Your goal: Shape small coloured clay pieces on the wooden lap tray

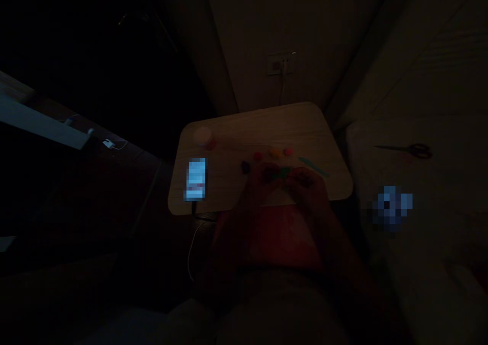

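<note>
The scene is very dark. My left hand and my right hand meet over the near edge of a small wooden table. Between their curled fingers sits a small green lump, soft like clay. Both hands seem to pinch it, though the fingers are hard to make out. Beyond the hands lie small coloured lumps: a dark one, a red one, an orange one and a pink one. A thin greenish stick lies to the right of my right hand.
A lit phone lies at the table's left front, with a cable hanging below. A pale pink-lidded tub stands at the back left. Scissors rest on the light surface to the right. A wall socket is behind the table.
</note>
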`<state>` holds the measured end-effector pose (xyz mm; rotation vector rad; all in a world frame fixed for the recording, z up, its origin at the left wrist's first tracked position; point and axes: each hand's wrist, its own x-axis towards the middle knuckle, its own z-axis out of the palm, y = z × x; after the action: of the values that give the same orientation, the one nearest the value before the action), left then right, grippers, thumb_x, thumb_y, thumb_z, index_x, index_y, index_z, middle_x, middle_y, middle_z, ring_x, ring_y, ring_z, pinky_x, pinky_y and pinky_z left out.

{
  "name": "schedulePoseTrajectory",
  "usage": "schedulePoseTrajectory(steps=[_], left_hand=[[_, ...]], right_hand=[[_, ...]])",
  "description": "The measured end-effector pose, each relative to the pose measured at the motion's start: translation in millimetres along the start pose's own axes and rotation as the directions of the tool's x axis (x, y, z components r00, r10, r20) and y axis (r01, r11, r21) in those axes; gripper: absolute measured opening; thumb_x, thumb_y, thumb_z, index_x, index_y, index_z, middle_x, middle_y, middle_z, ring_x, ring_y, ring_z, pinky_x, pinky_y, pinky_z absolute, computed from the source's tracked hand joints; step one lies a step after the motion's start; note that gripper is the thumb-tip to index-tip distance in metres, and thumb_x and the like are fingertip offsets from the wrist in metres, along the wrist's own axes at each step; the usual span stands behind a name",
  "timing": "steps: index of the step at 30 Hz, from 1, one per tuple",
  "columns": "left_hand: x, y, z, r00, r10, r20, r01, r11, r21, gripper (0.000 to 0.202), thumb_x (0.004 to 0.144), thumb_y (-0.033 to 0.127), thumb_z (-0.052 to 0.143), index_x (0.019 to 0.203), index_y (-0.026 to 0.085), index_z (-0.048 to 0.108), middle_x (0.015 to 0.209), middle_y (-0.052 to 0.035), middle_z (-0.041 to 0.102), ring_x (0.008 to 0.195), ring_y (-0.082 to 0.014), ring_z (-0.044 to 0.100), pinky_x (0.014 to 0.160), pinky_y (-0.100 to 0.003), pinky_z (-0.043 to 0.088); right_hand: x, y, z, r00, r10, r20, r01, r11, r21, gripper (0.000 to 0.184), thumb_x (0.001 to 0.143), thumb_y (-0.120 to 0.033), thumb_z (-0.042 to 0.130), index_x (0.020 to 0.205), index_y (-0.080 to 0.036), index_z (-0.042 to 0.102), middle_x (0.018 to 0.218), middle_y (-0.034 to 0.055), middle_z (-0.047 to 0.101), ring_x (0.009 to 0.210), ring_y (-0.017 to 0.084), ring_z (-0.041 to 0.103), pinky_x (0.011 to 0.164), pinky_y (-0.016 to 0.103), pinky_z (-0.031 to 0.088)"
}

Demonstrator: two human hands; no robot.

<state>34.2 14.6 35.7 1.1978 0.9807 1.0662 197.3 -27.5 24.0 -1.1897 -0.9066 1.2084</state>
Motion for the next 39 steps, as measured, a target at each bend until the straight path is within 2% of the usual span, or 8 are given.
schedulePoseTrajectory(steps=[5, 9, 12, 15, 18, 22, 28, 39], left_hand=[[-5.7, 0.2, 1.7, 0.998, -0.066, -0.022, 0.066, 0.998, -0.001, 0.034, 0.07, 0.043, 0.097, 0.085, 0.02, 0.077, 0.09, -0.0041, 0.081, 0.087, -0.0215, 0.075, 0.088, -0.037, 0.062], [-3.9, -0.8, -3.5, 0.989, -0.11, -0.098, 0.112, 0.994, 0.007, 0.034, 0.07, 0.044, 0.096, 0.085, 0.019, 0.078, 0.086, -0.0027, 0.079, 0.081, -0.0185, 0.072, 0.08, -0.033, 0.059], [1.0, -1.0, -6.9, 0.983, -0.135, -0.127, 0.133, 0.991, -0.03, 0.042, 0.062, 0.042, 0.1, 0.088, 0.019, 0.076, 0.082, -0.0013, 0.077, 0.076, -0.0172, 0.072, 0.074, -0.031, 0.059], [2.9, -0.1, -7.2, 0.98, -0.116, -0.16, 0.109, 0.993, -0.047, 0.047, 0.057, 0.036, 0.101, 0.092, 0.019, 0.074, 0.082, 0.0, 0.076, 0.075, -0.0152, 0.071, 0.07, -0.027, 0.059], [1.3, 0.2, -6.1, 0.979, -0.076, -0.19, 0.068, 0.997, -0.044, 0.043, 0.059, 0.033, 0.098, 0.092, 0.019, 0.073, 0.086, 0.0001, 0.076, 0.075, -0.0137, 0.071, 0.069, -0.025, 0.058], [-0.5, -1.3, -6.0, 0.977, -0.087, -0.192, 0.077, 0.995, -0.06, 0.04, 0.061, 0.03, 0.097, 0.092, 0.019, 0.075, 0.088, -0.0012, 0.077, 0.077, -0.0155, 0.073, 0.073, -0.028, 0.06], [-0.4, -1.5, -7.0, 0.973, -0.06, -0.221, 0.041, 0.995, -0.089, 0.04, 0.06, 0.025, 0.098, 0.093, 0.019, 0.077, 0.095, -0.0034, 0.08, 0.086, -0.0181, 0.075, 0.083, -0.033, 0.062], [-6.3, 14.6, 0.8, 0.974, -0.083, -0.212, 0.064, 0.993, -0.094, 0.038, 0.06, 0.029, 0.098, 0.093, 0.02, 0.08, 0.091, -0.0027, 0.08, 0.084, -0.0184, 0.075, 0.079, -0.031, 0.062]], right_hand=[[-1.2, 0.0, 1.4, 0.998, -0.049, -0.027, 0.048, 0.998, -0.04, 0.033, 0.068, -0.039, 0.091, 0.079, -0.024, 0.063, 0.073, -0.0014, 0.07, 0.064, 0.016, 0.061, 0.06, 0.029, 0.049], [6.6, -2.2, -9.0, 0.98, -0.199, 0.007, 0.192, 0.937, -0.293, 0.02, 0.089, -0.044, 0.075, 0.086, -0.024, 0.072, 0.083, 0.0031, 0.075, 0.075, 0.02, 0.067, 0.071, 0.034, 0.054], [22.3, -1.6, -17.4, 0.907, -0.399, 0.137, 0.403, 0.721, -0.564, 0.018, 0.092, -0.035, 0.069, 0.102, -0.024, 0.08, 0.107, 0.0104, 0.079, 0.101, 0.028, 0.07, 0.095, 0.047, 0.056], [38.2, 5.0, -20.0, 0.869, -0.404, 0.285, 0.473, 0.51, -0.719, 0.025, 0.091, -0.027, 0.067, 0.11, -0.02, 0.082, 0.121, 0.0178, 0.076, 0.113, 0.035, 0.064, 0.104, 0.055, 0.052], [46.2, 11.7, -20.3, 0.87, -0.38, 0.315, 0.468, 0.433, -0.771, 0.021, 0.091, -0.024, 0.065, 0.103, -0.018, 0.081, 0.122, 0.0206, 0.073, 0.113, 0.036, 0.061, 0.102, 0.054, 0.051], [43.6, 8.1, -21.7, 0.89, -0.355, 0.286, 0.449, 0.576, -0.683, 0.011, 0.087, -0.026, 0.067, 0.089, -0.019, 0.075, 0.101, 0.0143, 0.075, 0.096, 0.03, 0.064, 0.09, 0.045, 0.052], [25.2, -9.3, -9.2, 0.986, -0.087, 0.144, 0.122, 0.959, -0.256, 0.026, 0.08, -0.045, 0.079, 0.089, -0.022, 0.076, 0.079, 0.0027, 0.074, 0.068, 0.017, 0.062, 0.064, 0.031, 0.047], [15.4, -14.6, 3.4, 0.993, -0.03, 0.116, 0.05, 0.983, -0.176, 0.023, 0.072, -0.039, 0.082, 0.085, -0.021, 0.077, 0.087, 0.0053, 0.08, 0.077, 0.02, 0.071, 0.068, 0.031, 0.055]])
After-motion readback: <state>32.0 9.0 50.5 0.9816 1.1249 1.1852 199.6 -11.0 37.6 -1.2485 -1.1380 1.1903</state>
